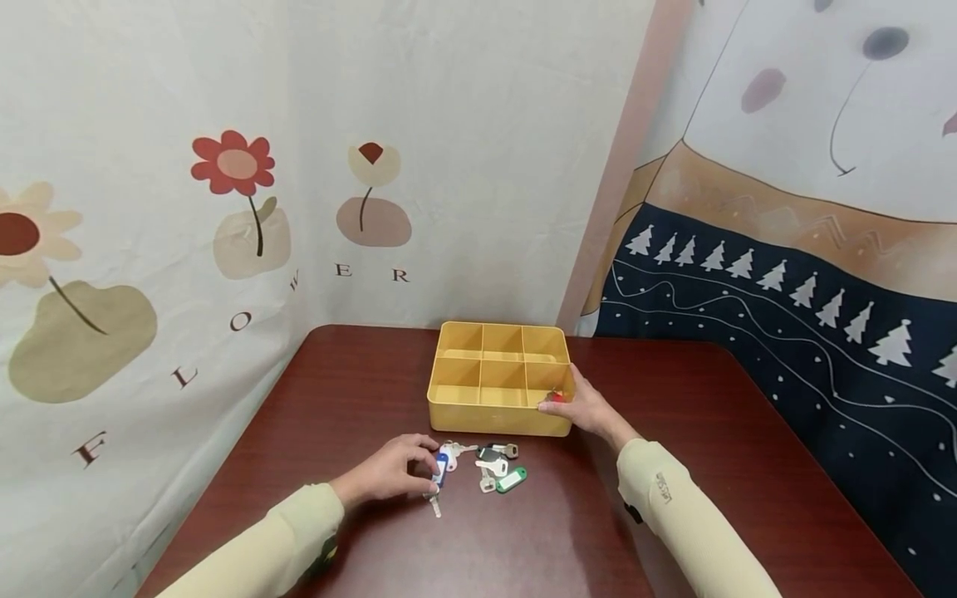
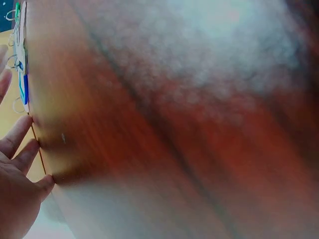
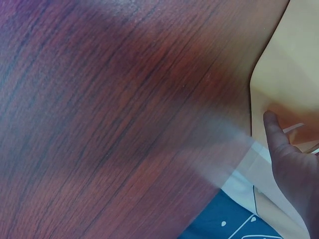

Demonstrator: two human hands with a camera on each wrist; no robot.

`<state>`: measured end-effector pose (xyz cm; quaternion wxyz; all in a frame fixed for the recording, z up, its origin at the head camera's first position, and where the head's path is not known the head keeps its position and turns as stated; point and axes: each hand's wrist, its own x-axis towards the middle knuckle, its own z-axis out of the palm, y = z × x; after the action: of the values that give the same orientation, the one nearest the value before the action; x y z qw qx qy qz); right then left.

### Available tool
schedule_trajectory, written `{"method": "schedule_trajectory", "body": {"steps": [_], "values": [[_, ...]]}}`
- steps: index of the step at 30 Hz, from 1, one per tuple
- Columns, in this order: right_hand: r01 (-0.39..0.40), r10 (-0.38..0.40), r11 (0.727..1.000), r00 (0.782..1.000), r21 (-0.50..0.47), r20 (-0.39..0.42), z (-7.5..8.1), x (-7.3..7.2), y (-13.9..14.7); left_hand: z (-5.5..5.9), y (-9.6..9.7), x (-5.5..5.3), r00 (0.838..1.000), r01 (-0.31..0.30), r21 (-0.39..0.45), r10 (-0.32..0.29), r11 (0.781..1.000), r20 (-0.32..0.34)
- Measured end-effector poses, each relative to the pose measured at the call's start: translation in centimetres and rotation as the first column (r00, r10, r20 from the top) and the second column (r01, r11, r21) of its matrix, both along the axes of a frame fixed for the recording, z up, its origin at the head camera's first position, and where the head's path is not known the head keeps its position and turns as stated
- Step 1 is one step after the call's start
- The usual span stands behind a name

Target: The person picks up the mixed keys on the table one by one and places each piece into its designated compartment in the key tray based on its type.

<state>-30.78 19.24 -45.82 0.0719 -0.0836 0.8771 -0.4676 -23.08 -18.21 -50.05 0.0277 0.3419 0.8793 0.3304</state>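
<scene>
A blue key tag [image 1: 442, 472] lies on the bench [image 1: 553, 540] at the fingertips of the left hand [image 1: 392, 470], immediately to that hand's right. Its long axis runs away from the person, the far end leaning slightly right; a silver key [image 1: 437, 507] extends from its near end. The left hand is much the nearer of the two; its thumb and index finger bracket the tag, though whether they pinch it cannot be told.

Just beyond and to the right lie a pink-edged tag [image 1: 452, 461], a black tag [image 1: 489, 453] and a green tag [image 1: 512, 480], all small, flat forms, among metal keys [image 1: 488, 483].

Farther out stands a yellow box [image 1: 497, 419], smooth, apparently plastic, round-cornered and divided into six compartments. The right hand [image 1: 586, 409] rests on its near right corner, digits extended, thumb at the front rim; a red object [image 1: 557, 397] lies in the compartment there. The bench is glossy, red-brown and wood-grained; behind it hangs pale, softly creased cloth [image 1: 478, 166] printed with flowers.
</scene>
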Motion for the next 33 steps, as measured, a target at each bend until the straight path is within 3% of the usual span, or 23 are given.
{"method": "schedule_trajectory", "body": {"steps": [17, 25, 33], "values": [[0.020, -0.020, 1.000, 1.000, -0.004, 0.011, 0.1, 0.4, -0.3, -0.2, 0.3, 0.0, 0.993, 0.011, -0.049, -0.017, 0.999, -0.116], [0.019, -0.018, 1.000, 1.000, -0.013, 0.015, 0.0, 0.2, -0.1, 0.6, 0.5, -0.2, 0.997, -0.018, 0.033, 0.020, 0.999, -0.070], [0.022, -0.022, 1.000, 0.999, -0.009, 0.025, -0.2, 0.1, 0.0, 2.3, 0.7, -0.8, 0.997, -0.055, 0.095, 0.060, 0.994, -0.052]]}}
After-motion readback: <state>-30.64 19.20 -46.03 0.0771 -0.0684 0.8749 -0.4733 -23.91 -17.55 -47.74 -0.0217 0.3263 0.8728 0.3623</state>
